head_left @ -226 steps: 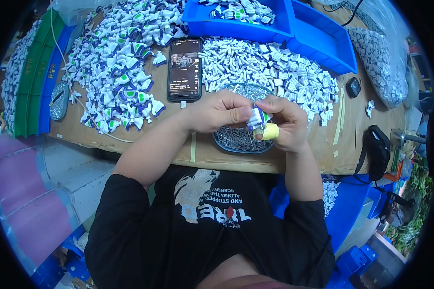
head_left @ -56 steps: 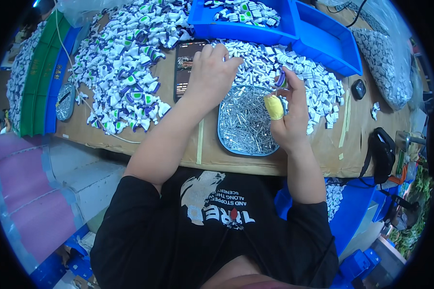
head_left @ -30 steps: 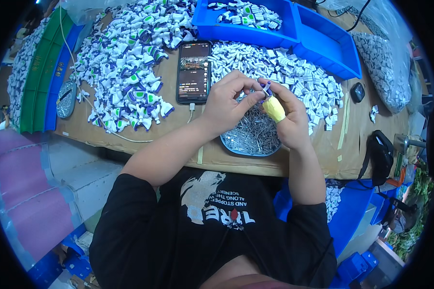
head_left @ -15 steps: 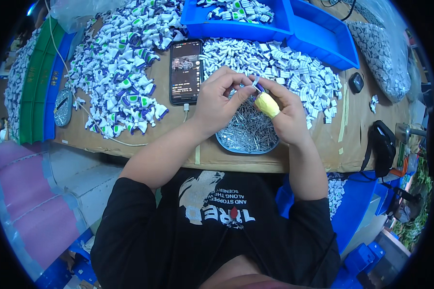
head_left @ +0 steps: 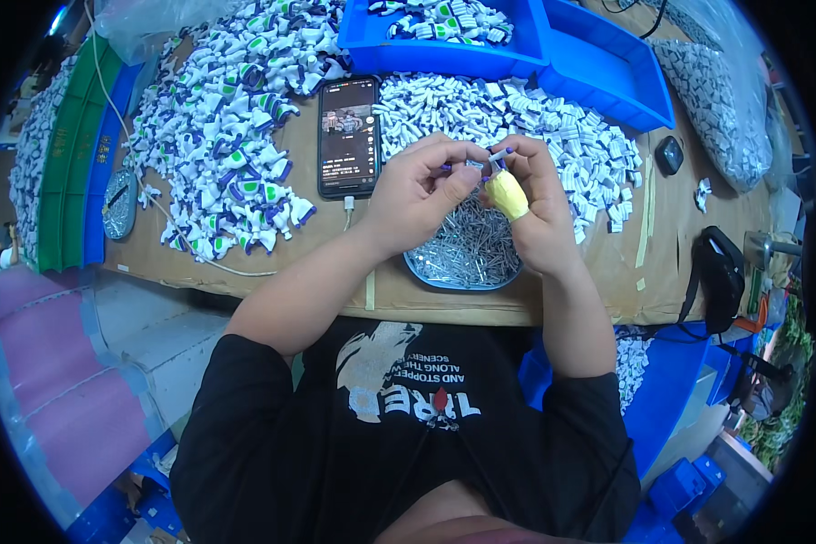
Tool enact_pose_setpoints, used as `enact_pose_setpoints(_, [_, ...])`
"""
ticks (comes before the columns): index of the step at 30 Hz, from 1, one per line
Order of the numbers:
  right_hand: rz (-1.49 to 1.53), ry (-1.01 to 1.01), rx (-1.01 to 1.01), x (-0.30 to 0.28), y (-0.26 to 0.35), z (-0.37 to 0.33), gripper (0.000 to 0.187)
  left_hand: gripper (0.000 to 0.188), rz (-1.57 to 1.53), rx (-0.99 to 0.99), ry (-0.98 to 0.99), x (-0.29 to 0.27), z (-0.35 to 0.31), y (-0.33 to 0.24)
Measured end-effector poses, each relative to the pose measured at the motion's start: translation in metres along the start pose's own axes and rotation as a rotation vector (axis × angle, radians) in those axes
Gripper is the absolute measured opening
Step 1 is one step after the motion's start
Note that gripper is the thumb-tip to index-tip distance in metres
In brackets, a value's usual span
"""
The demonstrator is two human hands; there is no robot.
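- Small white-and-purple piece [head_left: 500, 155] up at the fingertips, between the two hands, above the far side of a blue tray [head_left: 465, 286] of metal pins [head_left: 473, 251]
- Its long axis looks to run crosswise, from hand to hand, the right end a little farther from the body, purple showing at that end
- Right hand [head_left: 546, 204] nearer: the piece lies to the left of its forefinger, just beyond the yellow-wrapped thumb [head_left: 506, 196]; fingers curled in, seemingly pinching the piece
- Left hand [head_left: 423, 193] comes from the other side, thumb and forefinger drawn close together, tips just beside the piece's left end; cannot tell whether they press on it or on something else
- Another purple bit [head_left: 446, 167] shows at the left fingers; mostly hidden, so cannot tell if separate
- Phone [head_left: 348, 136] beyond the left wrist; heap of white parts [head_left: 526, 118] beyond both hands
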State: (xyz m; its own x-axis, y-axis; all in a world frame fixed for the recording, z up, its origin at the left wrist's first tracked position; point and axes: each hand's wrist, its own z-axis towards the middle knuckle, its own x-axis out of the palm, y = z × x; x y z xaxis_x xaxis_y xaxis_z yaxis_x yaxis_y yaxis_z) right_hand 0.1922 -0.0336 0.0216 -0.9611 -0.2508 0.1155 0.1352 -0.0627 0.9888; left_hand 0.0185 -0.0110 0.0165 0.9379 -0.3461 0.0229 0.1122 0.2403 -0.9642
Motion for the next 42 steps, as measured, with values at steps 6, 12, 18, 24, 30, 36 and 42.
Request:
enact_pose_setpoints(6, [0.023, 0.022, -0.011, -0.001, -0.002, 0.0, 0.028, 0.026, -0.511, -0.258, 0.095, -0.009, -0.001, 0.007])
enact_pose_setpoints(12, [0.243, 0.089, 0.04, 0.0, 0.001, 0.0, 0.02, 0.029, -0.745, -0.161, -0.19, 0.006, 0.008, 0.002])
enact_pose_setpoints(18, [0.28, 0.203, 0.221, 0.004, 0.008, -0.001, 0.027, 0.04, -0.795, -0.201, 0.014, 0.0, 0.001, 0.003])
enact_pose_setpoints(24, [0.253, 0.236, 0.267, -0.001, 0.0, -0.002, 0.038, 0.042, -0.745, -0.203, 0.08, 0.002, 0.0, 0.006])
enact_pose_setpoints(30, [0.287, 0.306, 0.246, -0.004, 0.001, -0.004, 0.041, 0.041, -0.547, -0.119, 0.158, 0.002, -0.004, 0.004])
enact_pose_setpoints(36, [0.32, 0.366, 0.395, -0.003, 0.01, -0.005, 0.056, 0.043, 0.091, 0.311, 0.28, -0.008, 0.004, 0.009])
enact_pose_setpoints(42, [0.379, 0.318, 0.121, -0.003, 0.005, -0.004, 0.047, 0.055, 0.029, 0.282, 0.011, 0.001, -0.003, 0.013])
